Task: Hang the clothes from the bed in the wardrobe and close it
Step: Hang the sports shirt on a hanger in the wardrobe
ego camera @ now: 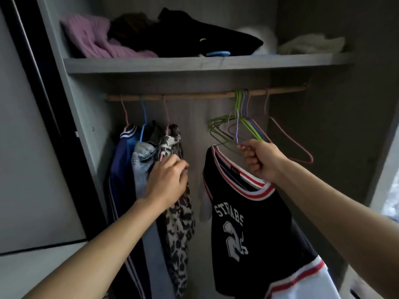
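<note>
The wardrobe stands open with a wooden rail (pixel 194 96) under a grey shelf (pixel 194 64). My right hand (pixel 260 160) is shut on the neck of a purple wire hanger (pixel 237 128) that carries a black basketball jersey (pixel 244 212) with red and white trim, held below the rail. My left hand (pixel 167 181) presses against a leopard-print garment (pixel 179 229) hanging at the rail's left, beside a denim piece (pixel 141 156) and a navy striped jacket (pixel 121 180). A bunch of bare hangers (pixel 241 126) hangs at the rail's right, just behind the purple hanger.
Folded clothes lie on the shelf: a purple knit (pixel 97 37), a black garment (pixel 194 33), white pieces (pixel 311 45). One pink bare hanger (pixel 289 141) hangs far right. The sliding door (pixel 26 147) is pushed to the left. A gap in the rail lies between both groups.
</note>
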A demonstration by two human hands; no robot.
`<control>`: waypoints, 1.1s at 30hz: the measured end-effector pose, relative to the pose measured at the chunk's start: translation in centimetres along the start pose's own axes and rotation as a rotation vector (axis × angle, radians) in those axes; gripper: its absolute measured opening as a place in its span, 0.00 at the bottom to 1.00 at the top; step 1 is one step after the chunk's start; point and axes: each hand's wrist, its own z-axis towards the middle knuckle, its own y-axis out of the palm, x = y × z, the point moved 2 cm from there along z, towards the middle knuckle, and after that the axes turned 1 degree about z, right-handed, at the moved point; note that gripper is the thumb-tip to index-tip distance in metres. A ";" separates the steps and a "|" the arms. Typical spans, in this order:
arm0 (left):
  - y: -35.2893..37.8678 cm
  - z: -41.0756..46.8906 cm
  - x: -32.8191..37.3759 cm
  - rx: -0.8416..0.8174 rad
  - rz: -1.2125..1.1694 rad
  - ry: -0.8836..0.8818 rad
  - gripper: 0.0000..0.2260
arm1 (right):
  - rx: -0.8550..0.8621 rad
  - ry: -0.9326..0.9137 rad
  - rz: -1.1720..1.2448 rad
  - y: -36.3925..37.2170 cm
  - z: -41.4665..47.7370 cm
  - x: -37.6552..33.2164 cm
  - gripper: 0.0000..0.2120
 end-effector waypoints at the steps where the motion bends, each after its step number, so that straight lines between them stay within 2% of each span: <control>1: -0.3 0.6 -0.3 0.032 0.026 0.009 0.06 | -0.021 -0.005 0.018 1.1 1.1 -0.8 0.12; 5: -1.0 2.8 -2.3 0.097 0.104 -0.042 0.09 | -0.130 -0.039 0.059 5.6 6.6 -3.3 0.14; 9: -0.4 4.8 -5.1 -0.040 0.085 -0.237 0.10 | -0.176 -0.076 0.088 9.8 12.2 -4.7 0.15; 12: 0.2 5.8 -6.9 -0.114 0.084 -0.312 0.11 | -0.211 -0.086 0.103 12.3 15.7 -5.0 0.16; 19: 1.1 6.3 -9.1 -0.116 0.104 -0.350 0.11 | -0.219 -0.080 0.022 15.3 20.6 -2.2 0.16; 24: 0.7 5.8 -10.1 -0.116 0.086 -0.304 0.10 | -0.158 -0.151 -0.026 15.3 19.9 -0.5 0.10; 27: 0.0 5.4 -10.1 -0.050 0.020 -0.250 0.07 | -0.017 -0.295 -0.177 13.9 19.0 0.0 0.09; 29: -0.5 5.3 -9.6 0.020 -0.022 -0.164 0.06 | 0.121 -0.382 -0.381 11.9 18.0 0.6 0.10; 33: -0.9 5.4 -6.5 0.078 -0.091 0.037 0.06 | 0.302 -0.376 -0.821 6.9 14.1 3.0 0.09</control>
